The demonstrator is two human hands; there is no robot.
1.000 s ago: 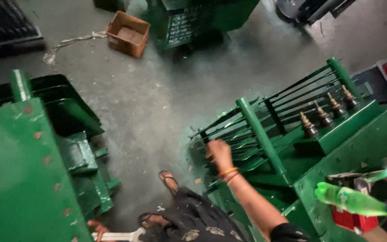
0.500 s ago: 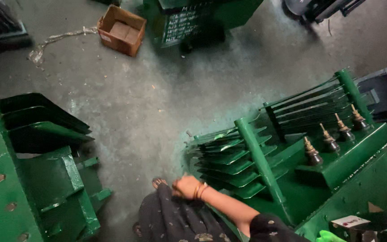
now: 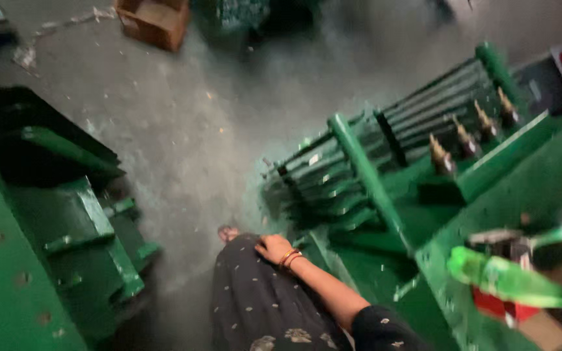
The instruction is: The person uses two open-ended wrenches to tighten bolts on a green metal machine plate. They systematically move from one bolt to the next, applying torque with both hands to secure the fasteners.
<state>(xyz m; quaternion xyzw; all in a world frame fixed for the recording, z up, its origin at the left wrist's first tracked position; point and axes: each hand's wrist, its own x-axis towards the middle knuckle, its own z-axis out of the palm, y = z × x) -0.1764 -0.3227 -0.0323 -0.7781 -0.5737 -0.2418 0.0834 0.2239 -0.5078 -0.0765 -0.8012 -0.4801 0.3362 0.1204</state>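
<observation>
My right hand (image 3: 273, 247) rests on my dark dotted garment (image 3: 261, 305) over the knee, fingers curled down against the cloth with nothing in them. Orange bangles (image 3: 289, 259) ring the wrist. Just to its right stands a green metal tank with rows of cooling fins (image 3: 333, 182) and a green pipe (image 3: 365, 175) across them. Three brown insulators (image 3: 466, 140) stick up from the tank's top. My foot in a sandal (image 3: 227, 232) shows on the grey floor. My left hand is out of view. The picture is blurred.
A green plastic bottle (image 3: 508, 281) lies on the tank's lid at the right, above a red box (image 3: 499, 307). A large green metal housing (image 3: 47, 240) fills the left side. A brown cardboard box (image 3: 154, 23) sits on the concrete floor (image 3: 190, 123) at the top.
My right hand has left the tank's fins and come down onto my knee. The view has swung and blurred, and the bottle is back in sight.
</observation>
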